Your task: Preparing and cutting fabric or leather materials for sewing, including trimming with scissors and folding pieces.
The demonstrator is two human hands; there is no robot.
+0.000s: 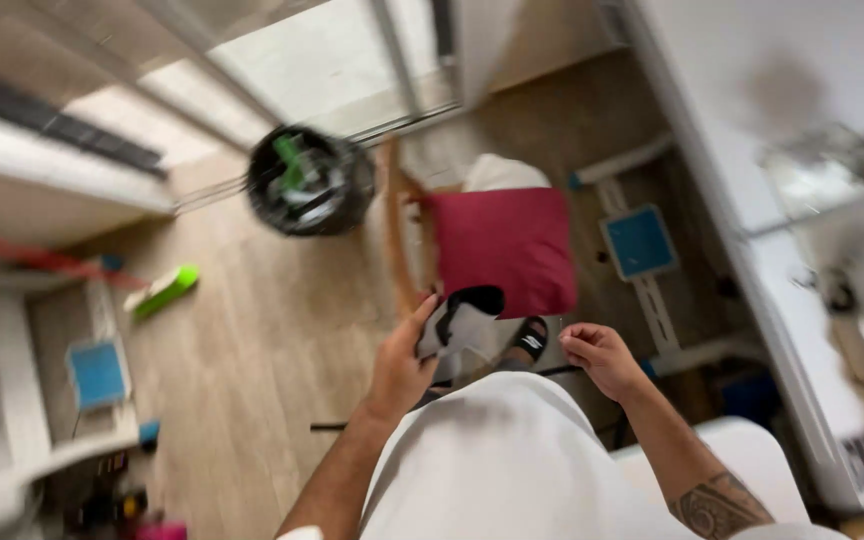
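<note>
My left hand (399, 365) holds a small crumpled grey and black item (462, 318), likely a wrapper or cloth, in front of my white shirt. My right hand (600, 357) hovers a little to the right of it with the fingers curled and nothing in them. Below and beyond the hands stands a chair with a red cushion (507, 250). The view is blurred by motion.
A black bin (309, 181) lined with a dark bag and holding green and white rubbish stands on the wooden floor by the glass door. A green-headed broom (160, 291) lies at the left. A black sandal (530, 338) shows under the chair. White counters run along both sides.
</note>
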